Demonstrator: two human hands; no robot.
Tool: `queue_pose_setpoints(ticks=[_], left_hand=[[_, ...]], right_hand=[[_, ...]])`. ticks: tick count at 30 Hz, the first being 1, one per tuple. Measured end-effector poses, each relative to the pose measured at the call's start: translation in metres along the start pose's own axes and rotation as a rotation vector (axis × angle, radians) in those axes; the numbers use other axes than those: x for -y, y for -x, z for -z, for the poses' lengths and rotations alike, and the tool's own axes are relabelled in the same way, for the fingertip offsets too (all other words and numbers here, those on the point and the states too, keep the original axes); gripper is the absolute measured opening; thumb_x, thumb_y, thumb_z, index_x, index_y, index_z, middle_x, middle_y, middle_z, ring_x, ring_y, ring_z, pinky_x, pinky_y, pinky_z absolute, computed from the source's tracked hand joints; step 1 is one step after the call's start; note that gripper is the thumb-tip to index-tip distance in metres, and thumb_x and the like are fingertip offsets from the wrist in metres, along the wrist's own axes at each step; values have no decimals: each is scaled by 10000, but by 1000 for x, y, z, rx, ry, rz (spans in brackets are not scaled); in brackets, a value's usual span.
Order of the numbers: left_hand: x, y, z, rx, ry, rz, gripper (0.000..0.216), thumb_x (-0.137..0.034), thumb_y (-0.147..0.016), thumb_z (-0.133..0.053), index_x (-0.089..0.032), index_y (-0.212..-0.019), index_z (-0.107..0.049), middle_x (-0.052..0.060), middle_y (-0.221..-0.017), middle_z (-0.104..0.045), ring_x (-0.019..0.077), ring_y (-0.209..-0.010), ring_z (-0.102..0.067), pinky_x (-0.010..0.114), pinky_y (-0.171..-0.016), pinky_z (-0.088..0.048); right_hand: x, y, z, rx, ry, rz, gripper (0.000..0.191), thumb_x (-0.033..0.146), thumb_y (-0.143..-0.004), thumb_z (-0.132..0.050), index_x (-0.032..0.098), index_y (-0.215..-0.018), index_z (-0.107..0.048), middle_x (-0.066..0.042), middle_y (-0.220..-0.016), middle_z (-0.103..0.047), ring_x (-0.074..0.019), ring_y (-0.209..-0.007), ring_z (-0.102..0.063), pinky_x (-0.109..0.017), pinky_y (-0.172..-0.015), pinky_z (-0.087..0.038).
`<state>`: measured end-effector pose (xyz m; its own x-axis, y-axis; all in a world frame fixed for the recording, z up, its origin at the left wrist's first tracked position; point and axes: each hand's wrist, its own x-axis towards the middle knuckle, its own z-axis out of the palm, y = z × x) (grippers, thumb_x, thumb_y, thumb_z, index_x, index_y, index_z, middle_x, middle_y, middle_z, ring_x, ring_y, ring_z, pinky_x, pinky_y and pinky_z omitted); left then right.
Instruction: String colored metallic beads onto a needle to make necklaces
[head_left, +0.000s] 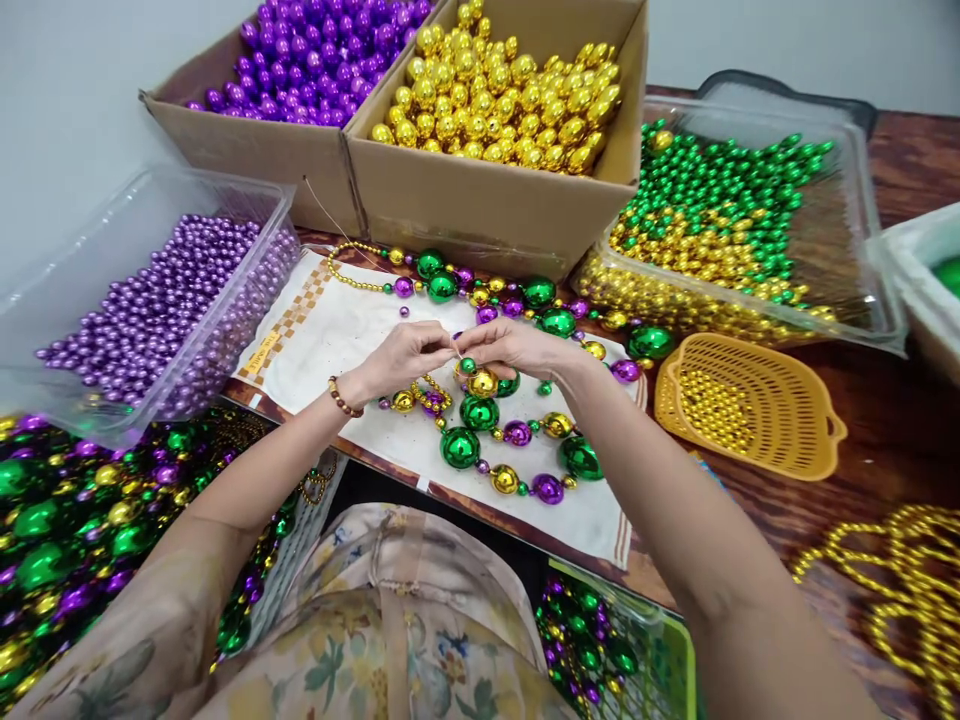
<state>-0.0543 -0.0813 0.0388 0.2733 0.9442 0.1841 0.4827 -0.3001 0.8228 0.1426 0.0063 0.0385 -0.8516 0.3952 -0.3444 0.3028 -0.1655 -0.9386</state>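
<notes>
My left hand (411, 358), with a brown bead bracelet on its wrist, pinches a thin string in front of me. My right hand (511, 346) meets it fingertip to fingertip, closed at the end of a bead strand. A small green bead (467, 366) and a gold bead (486, 382) hang just below the right fingers. Large green beads (460, 447) with purple and gold ones lie curved on the white towel (360, 345) under my hands. A loose purple bead (404, 312) rests behind the left hand. What exactly sits between the fingertips is too small to make out.
Cardboard boxes of purple beads (315, 60) and gold beads (517, 90) stand at the back. Clear tubs hold small purple beads (172, 310) and green and gold beads (720, 210). An orange basket (795, 440) and gold bead strands (907, 590) are at right.
</notes>
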Motion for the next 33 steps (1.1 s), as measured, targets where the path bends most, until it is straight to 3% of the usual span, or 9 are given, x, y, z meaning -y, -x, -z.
queue_pose_setpoints(ticks=[4, 7, 10, 12, 16, 20, 24, 28, 33], left_hand=[[8, 0, -9, -28, -223, -113, 179, -226, -922, -569, -196, -792, -687, 52, -782, -625, 151, -741, -552, 301, -718, -430], [11, -1, -13, -62, -258, -151, 189, -224, -940, -543, -197, -820, -687, 64, -812, -629, 163, -779, -567, 305, -734, -444], [12, -1, -15, -107, -204, -155, 163, -208, -927, -560, -191, -850, -703, 65, -826, -645, 160, -776, -580, 306, -739, -458], [13, 0, -15, -152, -131, -129, 140, -206, -910, -590, -188, -849, -715, 54, -813, -654, 151, -759, -586, 304, -738, -464], [14, 2, -17, -276, 139, 49, 109, -240, -874, -655, -185, -812, -725, 29, -761, -664, 123, -714, -582, 277, -701, -468], [19, 2, -21, -377, 533, 283, 89, -250, -830, -696, -168, -805, -717, 21, -753, -680, 97, -662, -577, 235, -623, -455], [19, 1, -23, -521, 828, 318, 96, -194, -827, -703, -165, -751, -652, -4, -764, -683, 87, -738, -624, 238, -784, -502], [5, 0, -21, -512, 1095, 343, 108, -188, -868, -689, -170, -778, -632, 10, -826, -726, 119, -864, -689, 270, -888, -518], [-23, -14, -10, -412, 1362, 346, 118, -184, -916, -659, -170, -799, -650, 11, -781, -737, 122, -803, -716, 278, -907, -535]], right_hand=[[-2, -5, 2, 87, -36, -93, 244, 234, -727, -700, 137, -943, -760, -20, -673, -744, -19, -352, -300, -184, -347, -173], [-3, -9, -1, 54, -43, -89, 210, 253, -730, -681, 135, -890, -748, -16, -655, -730, -22, -353, -277, -188, -347, -162], [-5, -9, -4, -100, 104, -35, 146, 257, -771, -620, 155, -803, -719, 19, -598, -659, -45, -373, -321, -202, -386, -234], [-6, -6, -5, -277, 337, 37, 140, 242, -786, -589, 170, -773, -709, 15, -618, -631, -90, -456, -457, -226, -472, -347], [-7, 7, -1, -564, 699, 275, 140, 239, -814, -579, 183, -751, -691, -72, -940, -706, -213, -894, -638, -333, -794, -466], [-12, 26, -5, -432, 549, 346, 167, 289, -870, -556, 190, -768, -643, -65, -921, -688, -207, -880, -617, -356, -826, -460], [-20, 42, -17, -310, 487, 302, 186, 304, -886, -571, 192, -752, -634, -35, -822, -641, -186, -787, -580, -345, -780, -446], [-13, 51, -25, -419, 259, 427, 208, 339, -886, -642, 205, -727, -641, -41, -910, -664, -192, -871, -603, -358, -837, -462], [32, 49, -32, -469, -116, 684, 288, 477, -850, -723, 230, -746, -616, -42, -1018, -704, -232, -1026, -648, -416, -909, -503]])
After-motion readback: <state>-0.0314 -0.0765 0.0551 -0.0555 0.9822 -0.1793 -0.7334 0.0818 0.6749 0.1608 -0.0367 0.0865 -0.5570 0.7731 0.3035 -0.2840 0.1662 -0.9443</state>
